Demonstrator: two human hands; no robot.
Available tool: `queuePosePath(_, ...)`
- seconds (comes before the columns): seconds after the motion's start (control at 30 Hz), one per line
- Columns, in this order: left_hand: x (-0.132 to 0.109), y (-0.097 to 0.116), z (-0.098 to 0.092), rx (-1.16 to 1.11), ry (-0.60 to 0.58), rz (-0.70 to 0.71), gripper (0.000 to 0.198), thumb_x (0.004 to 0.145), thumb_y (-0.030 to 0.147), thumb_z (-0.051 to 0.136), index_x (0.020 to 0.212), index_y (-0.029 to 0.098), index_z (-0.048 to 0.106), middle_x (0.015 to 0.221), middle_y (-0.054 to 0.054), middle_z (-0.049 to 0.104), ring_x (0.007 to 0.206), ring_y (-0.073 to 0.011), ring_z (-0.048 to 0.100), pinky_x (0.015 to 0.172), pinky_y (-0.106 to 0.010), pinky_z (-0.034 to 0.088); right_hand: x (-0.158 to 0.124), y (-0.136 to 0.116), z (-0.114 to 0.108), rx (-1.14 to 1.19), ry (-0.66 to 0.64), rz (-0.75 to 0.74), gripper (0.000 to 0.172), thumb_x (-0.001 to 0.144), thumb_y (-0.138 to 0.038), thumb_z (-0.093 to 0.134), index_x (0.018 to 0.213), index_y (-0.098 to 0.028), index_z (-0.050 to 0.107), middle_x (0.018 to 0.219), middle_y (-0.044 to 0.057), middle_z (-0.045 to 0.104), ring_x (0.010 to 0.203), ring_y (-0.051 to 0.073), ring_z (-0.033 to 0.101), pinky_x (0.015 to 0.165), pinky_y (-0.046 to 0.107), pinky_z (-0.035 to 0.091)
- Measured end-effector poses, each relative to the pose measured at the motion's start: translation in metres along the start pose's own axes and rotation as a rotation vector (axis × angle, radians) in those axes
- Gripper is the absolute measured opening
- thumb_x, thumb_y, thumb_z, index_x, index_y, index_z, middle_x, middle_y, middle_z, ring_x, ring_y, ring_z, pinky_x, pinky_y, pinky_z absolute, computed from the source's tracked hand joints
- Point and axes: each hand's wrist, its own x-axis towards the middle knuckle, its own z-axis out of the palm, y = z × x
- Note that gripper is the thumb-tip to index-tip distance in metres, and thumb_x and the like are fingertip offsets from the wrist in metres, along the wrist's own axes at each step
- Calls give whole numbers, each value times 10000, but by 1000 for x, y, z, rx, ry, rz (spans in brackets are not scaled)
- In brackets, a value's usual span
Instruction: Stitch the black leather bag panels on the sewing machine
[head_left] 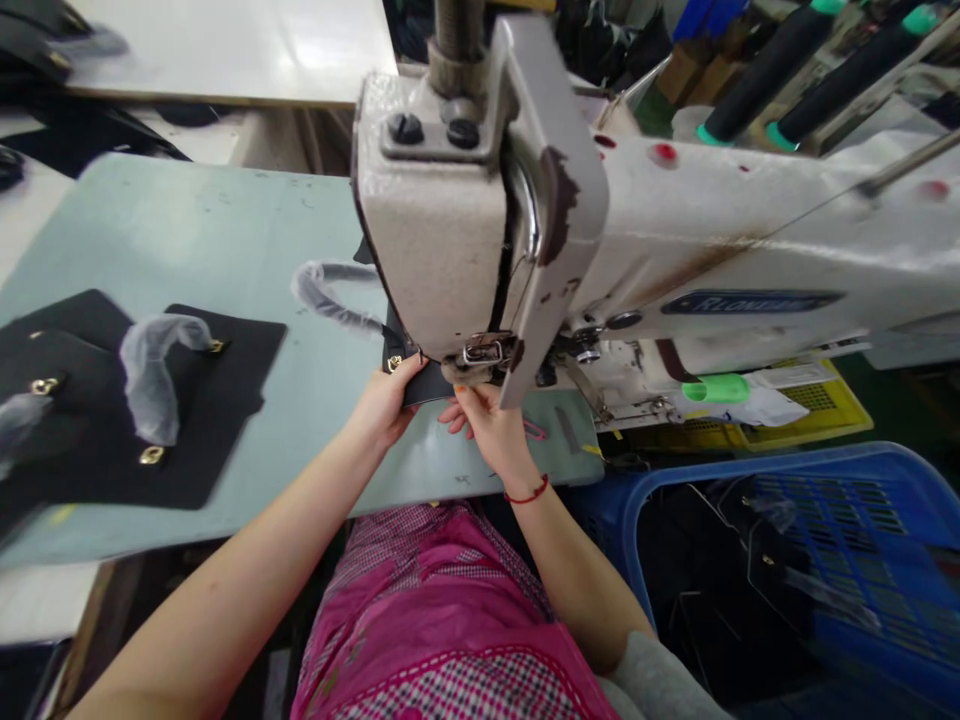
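A black bag panel [427, 384] lies under the head of a white sewing machine [431, 220], which hides much of it. Its plastic-wrapped handle [330, 295] sticks out to the left, near a gold fitting. My left hand [390, 400] grips the panel's near left edge, thumb on top and fingers underneath. At the panel's right end is my right hand [487, 425], its thumb and fingers closed on the edge just below the presser area. The needle and the exact stitching spot are hidden behind the machine head.
More black panels with wrapped handles [150, 380] lie on the pale green table [187, 220] at left. A blue basket [750, 462] holding black pieces stands at lower right. Thread cones [765, 75] and a yellow tray [847, 400] are beyond the machine arm.
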Motion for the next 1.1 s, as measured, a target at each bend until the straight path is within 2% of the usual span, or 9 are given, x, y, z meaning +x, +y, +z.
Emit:
queuePosePath(0.2, 5, 2, -2, 42, 0, -2, 393, 630, 242, 838, 982, 138, 697, 879, -54, 745, 710, -175, 691, 661, -276, 578, 1, 0, 3, 3, 15, -7, 494, 928, -601, 512, 767, -158, 660, 708, 62, 738, 533, 110, 651, 438, 174, 412)
queuePosePath(0.37, 2, 10, 0, 73, -17, -25, 341, 652, 234, 839, 951, 134, 708, 893, -64, 757, 707, -167, 697, 650, -255, 595, 1, -3, 2, -10, 14, -11, 464, 937, -569, 519, 763, -160, 652, 694, 54, 733, 526, 105, 651, 434, 169, 402)
queuePosePath(0.43, 0, 14, -4, 97, -47, -118, 325, 687, 263, 823, 965, 130, 718, 924, -84, 761, 732, -184, 710, 661, -280, 614, 1, -5, 2, -36, 14, -17, 454, 942, -551, 521, 752, -161, 654, 694, 54, 733, 536, 106, 654, 449, 171, 412)
queuePosePath(0.53, 1, 21, -13, 155, -151, -336, 335, 729, 317, 804, 992, 121, 734, 1001, -130, 757, 801, -226, 727, 697, -344, 638, 1, -7, 2, -78, 20, -32, 439, 950, -508, 532, 707, -163, 653, 688, 50, 730, 540, 100, 651, 482, 175, 435)
queuePosePath(0.63, 3, 30, -19, 238, -210, -438, 301, 710, 307, 831, 936, 126, 748, 957, -133, 761, 710, -204, 710, 664, -339, 639, 0, -8, 3, -110, 51, -36, 440, 949, -490, 540, 671, -166, 649, 670, 44, 724, 526, 96, 642, 498, 177, 449)
queuePosePath(0.7, 5, 35, -20, 298, -229, -424, 273, 678, 271, 858, 888, 132, 752, 867, -108, 758, 619, -168, 675, 593, -292, 620, -1, -7, 5, -97, 70, -37, 451, 943, -508, 542, 666, -168, 647, 668, 46, 723, 519, 99, 641, 485, 179, 449)
queuePosePath(0.8, 6, 41, -19, 358, -287, -352, 268, 649, 239, 879, 867, 139, 758, 826, -89, 751, 590, -147, 651, 531, -241, 585, -5, -5, 10, -5, 62, -23, 441, 928, -542, 546, 726, -168, 665, 727, 58, 742, 545, 115, 661, 454, 179, 451)
queuePosePath(0.93, 4, 43, -17, 374, -318, -276, 289, 631, 249, 894, 867, 143, 765, 861, -83, 755, 636, -151, 659, 530, -216, 570, -9, -3, 18, 65, 68, 17, 455, 925, -556, 530, 756, -161, 680, 762, 72, 750, 561, 120, 670, 445, 178, 456)
queuePosePath(1.1, 2, 44, -13, 369, -300, -278, 319, 604, 244, 913, 857, 135, 752, 832, -74, 753, 624, -147, 647, 533, -218, 563, -7, -1, 22, 60, 96, 32, 471, 925, -560, 519, 740, -159, 681, 740, 70, 748, 537, 114, 661, 445, 178, 451)
